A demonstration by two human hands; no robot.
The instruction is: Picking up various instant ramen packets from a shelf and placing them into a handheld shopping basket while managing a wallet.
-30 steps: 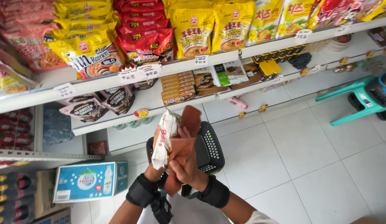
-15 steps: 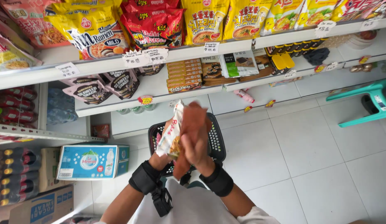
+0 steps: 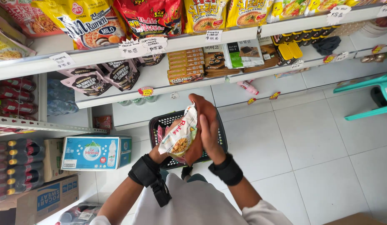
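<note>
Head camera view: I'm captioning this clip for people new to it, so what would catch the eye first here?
Dead centre, both hands, the left hand and the right hand, hold a white snack packet above a black shopping basket on the tiled floor. Along the top, white shelves carry big yellow and red noodle bags. At lower left a blue bottled-water carton sits beside rows of red-capped bottles.
</note>
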